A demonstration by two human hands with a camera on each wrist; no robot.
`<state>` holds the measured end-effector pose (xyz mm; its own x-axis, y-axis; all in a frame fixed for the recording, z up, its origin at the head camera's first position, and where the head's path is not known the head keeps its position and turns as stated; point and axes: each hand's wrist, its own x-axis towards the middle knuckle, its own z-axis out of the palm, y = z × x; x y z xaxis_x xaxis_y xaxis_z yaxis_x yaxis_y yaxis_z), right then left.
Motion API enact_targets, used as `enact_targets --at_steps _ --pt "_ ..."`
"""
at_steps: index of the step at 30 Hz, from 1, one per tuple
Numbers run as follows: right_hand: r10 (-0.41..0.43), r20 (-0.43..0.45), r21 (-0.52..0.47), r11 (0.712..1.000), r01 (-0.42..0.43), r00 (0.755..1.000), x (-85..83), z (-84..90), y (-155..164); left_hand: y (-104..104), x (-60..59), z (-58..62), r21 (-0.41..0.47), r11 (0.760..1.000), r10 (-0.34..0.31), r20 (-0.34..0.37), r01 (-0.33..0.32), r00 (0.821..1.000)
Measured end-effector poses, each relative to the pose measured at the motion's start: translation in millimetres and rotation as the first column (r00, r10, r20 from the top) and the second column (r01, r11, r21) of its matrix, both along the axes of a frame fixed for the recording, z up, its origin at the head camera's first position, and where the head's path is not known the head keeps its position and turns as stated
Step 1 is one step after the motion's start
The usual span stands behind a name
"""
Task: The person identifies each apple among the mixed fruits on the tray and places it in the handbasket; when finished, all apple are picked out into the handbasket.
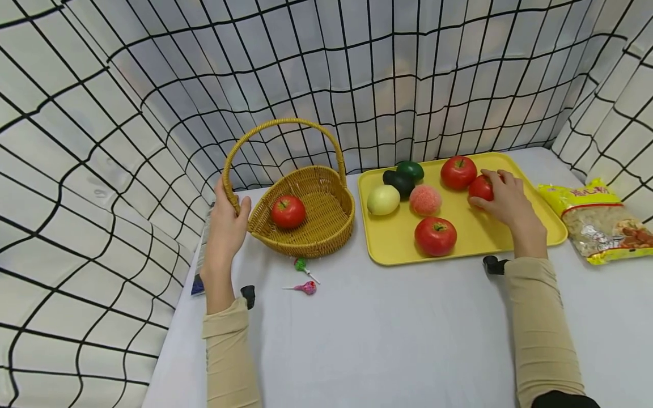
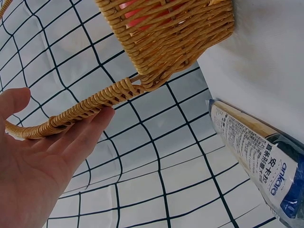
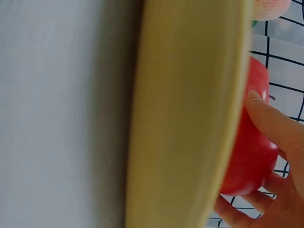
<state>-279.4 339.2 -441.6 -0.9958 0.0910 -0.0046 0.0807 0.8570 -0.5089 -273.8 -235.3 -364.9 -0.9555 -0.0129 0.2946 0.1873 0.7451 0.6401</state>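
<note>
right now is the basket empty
No, one red tomato lies inside the basket, whose handle the left hand holds.

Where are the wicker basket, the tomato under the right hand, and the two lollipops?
wicker basket (image 1: 326, 195), head view, bare inner wall.
tomato under the right hand (image 1: 480, 187), head view, its exposed left side.
green lollipop (image 1: 300, 264), head view, its wrapped head.
pink lollipop (image 1: 308, 287), head view, its wrapped head.
</note>
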Motion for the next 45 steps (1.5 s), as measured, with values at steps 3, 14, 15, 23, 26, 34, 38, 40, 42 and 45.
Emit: enact_targets --at_steps 3,14,15,23,26,34,38,40,42,45 --pt "-0.003 0.01 -0.018 1.0 0.003 1.0 -1.2 0.6 1 0 -0.7 1.1 -0.006 1.0 -0.002 -0.008 0.002 1.0" --pt "-0.028 0.029 -0.012 1.0 0.028 0.999 0.9 4.2 2 0 1.6 0.5 -0.002 1.0 0.007 0.0 -0.007 1.0" --pt "-0.027 0.029 -0.009 1.0 0.027 0.999 1.9 5.4 2 0 1.5 0.5 -0.001 1.0 0.007 0.003 -0.007 1.0" --pt "-0.039 -0.053 -0.021 0.999 0.038 0.998 14.6 31.1 -5 -3 2.6 1.4 -0.016 1.0 0.02 0.01 -0.019 1.0" --pt "-0.061 -0.095 -0.032 0.998 0.058 0.994 23.8 43.2 -7 -2 1.5 0.2 -0.015 1.0 0.019 0.014 -0.019 1.0" --pt "-0.095 -0.141 -0.048 0.995 0.089 0.986 45.6 73.7 -13 -3 2.1 -1.6 -0.008 1.0 0.03 0.02 -0.03 0.999" --pt "-0.11 -0.183 -0.062 0.993 0.1 0.977 54.9 87.3 -17 -3 1.6 -1.7 -0.013 1.0 0.026 0.016 -0.026 1.0" --pt "-0.115 -0.206 -0.06 0.993 0.105 0.972 58.1 93.8 -19 -3 1.2 -1.1 -0.011 1.0 0.021 0.013 -0.021 1.0" --pt "-0.116 -0.23 -0.053 0.993 0.107 0.966 59.9 99.5 -21 -3 1.1 -0.5 -0.005 1.0 0.018 0.012 -0.018 1.0" --pt "-0.12 -0.259 -0.045 0.993 0.112 0.958 61.5 106.0 -25 -3 1.0 -0.3 0.003 1.0 0.02 0.015 -0.02 1.0"
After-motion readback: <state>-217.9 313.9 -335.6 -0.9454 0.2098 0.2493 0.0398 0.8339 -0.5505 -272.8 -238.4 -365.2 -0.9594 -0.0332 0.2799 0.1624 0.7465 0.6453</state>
